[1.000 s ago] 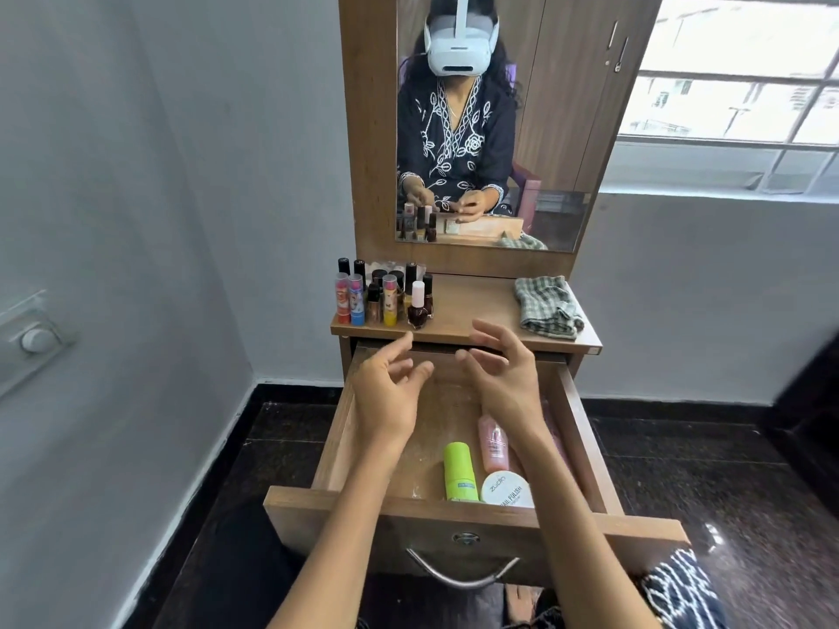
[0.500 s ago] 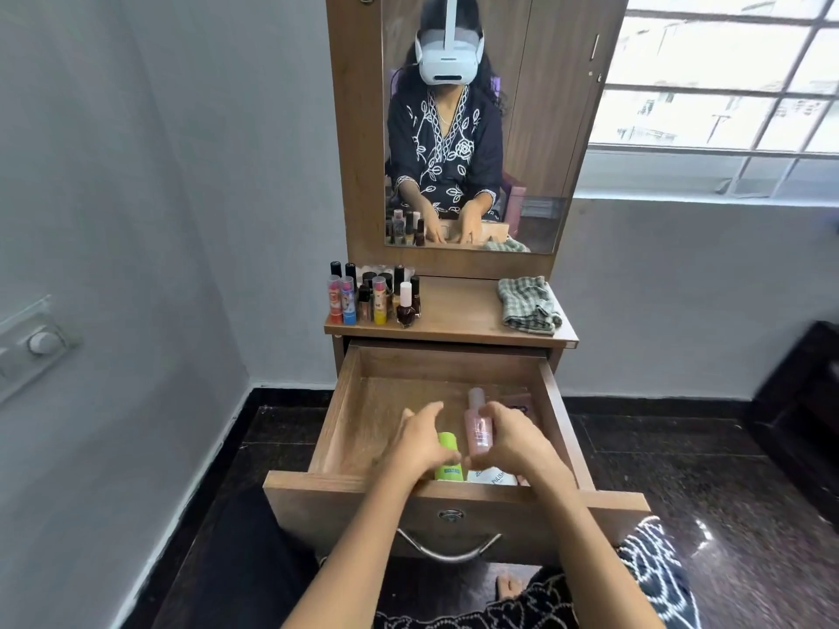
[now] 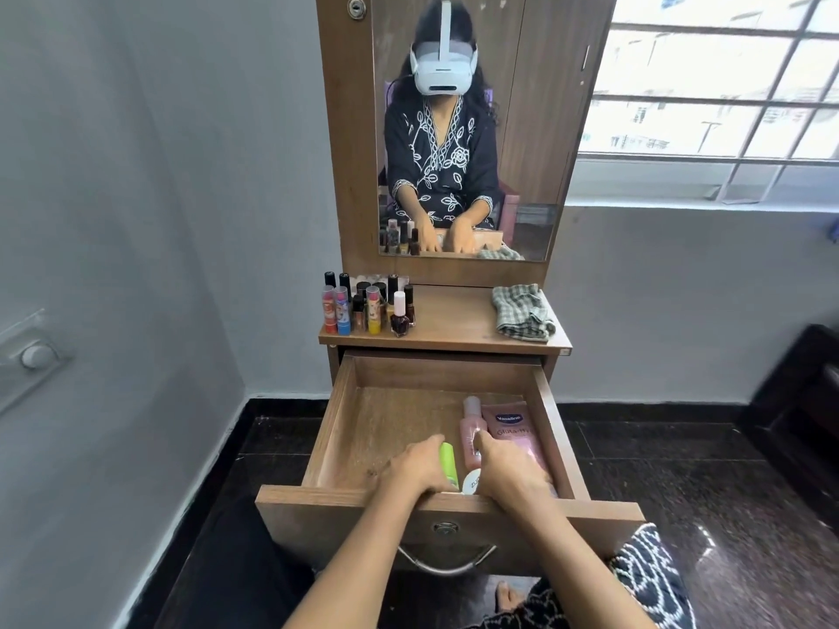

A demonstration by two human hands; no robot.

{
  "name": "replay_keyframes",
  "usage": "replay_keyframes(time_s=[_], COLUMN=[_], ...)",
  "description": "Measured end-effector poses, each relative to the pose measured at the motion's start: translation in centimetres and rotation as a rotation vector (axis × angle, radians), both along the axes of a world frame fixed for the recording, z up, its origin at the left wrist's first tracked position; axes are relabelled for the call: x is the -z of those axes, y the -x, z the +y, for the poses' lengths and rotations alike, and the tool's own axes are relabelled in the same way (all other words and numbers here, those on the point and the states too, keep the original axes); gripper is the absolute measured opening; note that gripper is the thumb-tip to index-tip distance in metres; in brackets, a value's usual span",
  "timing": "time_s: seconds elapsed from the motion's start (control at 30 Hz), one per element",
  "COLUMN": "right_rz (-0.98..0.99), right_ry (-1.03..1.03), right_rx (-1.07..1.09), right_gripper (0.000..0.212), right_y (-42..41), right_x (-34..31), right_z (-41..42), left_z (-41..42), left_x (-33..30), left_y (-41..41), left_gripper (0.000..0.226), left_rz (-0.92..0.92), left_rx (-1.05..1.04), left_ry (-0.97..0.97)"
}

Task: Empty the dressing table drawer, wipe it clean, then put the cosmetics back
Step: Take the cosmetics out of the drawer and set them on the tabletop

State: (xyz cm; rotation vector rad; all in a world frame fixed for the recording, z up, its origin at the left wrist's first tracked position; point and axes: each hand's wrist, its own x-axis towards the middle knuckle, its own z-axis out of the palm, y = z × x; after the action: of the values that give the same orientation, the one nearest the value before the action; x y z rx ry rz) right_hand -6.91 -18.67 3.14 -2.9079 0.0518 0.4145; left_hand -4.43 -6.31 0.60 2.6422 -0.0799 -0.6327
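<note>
Both hands reach into the open drawer [image 3: 333, 429] to lift things out. The left hand [image 3: 415, 469] curls round the green tube [image 3: 447, 460]. The right hand [image 3: 508, 467] grips the pink bottle [image 3: 472, 431]. Little bottles [image 3: 367, 306] wait on the worktop [image 3: 454, 324].

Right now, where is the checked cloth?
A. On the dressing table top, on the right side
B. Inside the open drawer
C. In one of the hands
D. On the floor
A. The checked cloth lies crumpled on the right side of the dressing table top, above the open drawer, while the left hand and right hand are both down inside the drawer among the cosmetics.
</note>
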Motion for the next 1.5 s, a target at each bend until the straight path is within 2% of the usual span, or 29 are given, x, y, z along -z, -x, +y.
replay_keyframes(time_s=[0.23, 0.6, 0.8, 1.1, 1.23, 1.4, 1.5], right_rz=[-0.017, -0.079, -0.147, -0.307, -0.393, -0.467, -0.504], right_ry=[0.005, 0.054, 0.007, -0.079, -0.213, -0.358, -0.479], right_rx=[0.039, 0.031, 0.024, 0.06, 0.106, 0.102, 0.097], right_gripper=[0.043, 0.038, 0.037, 0.059, 0.051, 0.047, 0.044], right_y=[0.2, -0.1, 0.1, 0.4, 0.3, -0.8, -2.4], right_x=[-0.1, 0.2, 0.5, 0.5, 0.5, -0.2, -1.9], right_z=[0.2, 0.2, 0.1, -0.1, -0.3, -0.5, -1.0], left_z=[0.0, 0.0, 0.1, 0.3, 0.4, 0.3, -0.3], left_x=[0.2, 0.0, -0.3, -0.4, -0.5, -2.0, -4.5], left_y=[-0.1, -0.2, 0.4, 1.2, 1.1, 0.6, -0.7], left_gripper=[0.07, 0.074, 0.071, 0.08, 0.084, 0.074, 0.074], left_rz=[-0.01, 0.021, -0.039, -0.267, -0.367, -0.569, -0.713], left_rx=[-0.013, -0.036, -0.059, -0.168, -0.199, -0.214, -0.195], left_ry=[0.004, 0.037, 0.13, 0.203, 0.283, 0.402, 0.37])
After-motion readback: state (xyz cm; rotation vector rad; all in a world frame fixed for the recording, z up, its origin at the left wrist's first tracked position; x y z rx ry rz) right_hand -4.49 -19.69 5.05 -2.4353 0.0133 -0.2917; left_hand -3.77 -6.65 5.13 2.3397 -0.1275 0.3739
